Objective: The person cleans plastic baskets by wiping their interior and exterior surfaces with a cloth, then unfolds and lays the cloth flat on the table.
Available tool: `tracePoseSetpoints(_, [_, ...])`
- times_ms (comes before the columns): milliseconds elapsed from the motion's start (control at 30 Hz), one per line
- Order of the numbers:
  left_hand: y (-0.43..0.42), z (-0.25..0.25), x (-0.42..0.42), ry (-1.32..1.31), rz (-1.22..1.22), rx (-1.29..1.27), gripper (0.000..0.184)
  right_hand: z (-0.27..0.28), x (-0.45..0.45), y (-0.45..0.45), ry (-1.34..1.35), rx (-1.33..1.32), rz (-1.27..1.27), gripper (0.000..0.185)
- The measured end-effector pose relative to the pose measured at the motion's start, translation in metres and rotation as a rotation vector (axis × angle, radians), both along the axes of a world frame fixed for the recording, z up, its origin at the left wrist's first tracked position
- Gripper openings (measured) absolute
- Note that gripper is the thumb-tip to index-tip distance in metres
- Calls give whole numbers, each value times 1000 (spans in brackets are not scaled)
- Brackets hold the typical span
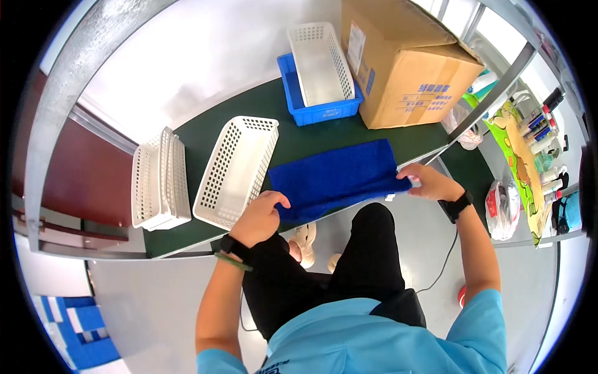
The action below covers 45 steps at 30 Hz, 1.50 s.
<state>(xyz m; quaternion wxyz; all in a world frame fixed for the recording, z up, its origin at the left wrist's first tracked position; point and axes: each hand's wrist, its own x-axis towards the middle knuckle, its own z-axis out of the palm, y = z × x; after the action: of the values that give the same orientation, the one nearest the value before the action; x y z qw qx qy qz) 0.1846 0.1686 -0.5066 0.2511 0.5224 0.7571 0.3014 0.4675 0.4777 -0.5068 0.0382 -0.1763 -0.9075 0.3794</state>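
A blue towel lies folded into a long strip on the dark green tabletop, its near edge hanging over the front. My left hand is closed at the towel's near left corner, beside a white perforated basket. At the other end, my right hand pinches the right corner between thumb and fingers. A small white tag shows under the towel's edge near that hand.
Stacked white baskets stand at the left end of the table. At the back, another white basket sits in a blue bin, beside a large cardboard box. A metal frame post and a shelf of bottles stand to the right.
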Motion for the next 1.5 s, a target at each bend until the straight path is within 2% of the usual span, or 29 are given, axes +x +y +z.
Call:
tracePoseSetpoints(67, [7, -8, 0, 90, -23, -64, 28, -11, -6, 6, -65, 37, 62, 34])
tracePoseSetpoints(133, [23, -13, 3, 286, 189, -28, 31, -18, -27, 21, -24, 93, 93, 36])
tracePoseSetpoints(200, [40, -16, 4, 297, 241, 1, 30, -18, -53, 19, 171, 268, -41, 33])
tracePoseSetpoints(267, [51, -35, 3, 408, 348, 91, 36, -20, -71, 4, 185, 300, -55, 31])
tracePoseSetpoints(333, [53, -43, -4, 406, 332, 26, 40, -25, -77, 4, 207, 338, -66, 31])
tracePoseSetpoints(400, [51, -47, -7, 298, 353, -61, 37, -35, -78, 3, 28, 421, -144, 36])
tracePoseSetpoints(433, [48, -46, -6, 292, 361, -41, 29, -36, -77, 1, 60, 365, -201, 29])
tracePoseSetpoints(467, [46, -44, -6, 293, 367, -42, 29, -36, -75, 1, 62, 364, -196, 29])
tracePoseSetpoints(533, [43, -36, -3, 298, 365, 63, 22, -28, -69, 2, -12, 369, -241, 18])
tracePoseSetpoints(567, [44, -29, -1, 298, 365, 64, 22, -21, -66, 2, 61, 361, -265, 11])
tracePoseSetpoints(600, [47, -22, 3, 294, 394, 166, 21, -11, -64, 3, 61, 362, -265, 11])
tracePoseSetpoints(667, [51, 0, 9, 283, 420, 269, 20, 11, -59, 6, 320, 374, -325, 13])
tracePoseSetpoints(733, [57, 25, 13, 354, 441, 500, 20, 46, -54, -5, 461, 295, -421, 11])
tracePoseSetpoints(767, [58, 40, 16, 328, 453, 559, 21, 70, -52, -18, 395, 137, -546, 12])
tracePoseSetpoints(800, [59, 53, 20, 304, 466, 619, 23, 83, -48, -25, 439, 68, -584, 15])
tracePoseSetpoints(867, [59, 65, 26, 309, 463, 672, 26, 85, -38, -24, 693, 280, -498, 17])
tracePoseSetpoints(900, [59, 67, 29, 358, 485, 735, 25, 86, -35, -29, 742, 305, -498, 22])
tracePoseSetpoints(933, [58, 66, 32, 407, 506, 796, 23, 80, -31, -33, 737, 305, -499, 22])
tracePoseSetpoints(1000, [49, 52, 35, 368, 494, 763, 24, 62, -21, -41, 729, 546, -495, 27])
tracePoseSetpoints(1167, [9, -9, 43, 206, 362, 349, 25, 1, 12, -78, 494, 280, -427, 26])
tracePoseSetpoints(1200, [3, -14, 45, 205, 362, 344, 25, -6, 15, -82, 473, 200, -403, 25])
tracePoseSetpoints(1267, [-6, -19, 45, 147, 354, 258, 24, 2, 16, -83, 430, 199, -387, 22])
tracePoseSetpoints(1333, [-5, -13, 40, 174, 337, 312, 22, 16, 15, -82, 384, 203, -373, 18])
tracePoseSetpoints(1400, [6, -1, 34, 61, 375, 337, 20, 31, 4, -73, 328, -86, -588, 12])
tracePoseSetpoints(1500, [33, 19, 23, 119, 416, 431, 20, 47, -17, -45, 409, -79, -559, 14])
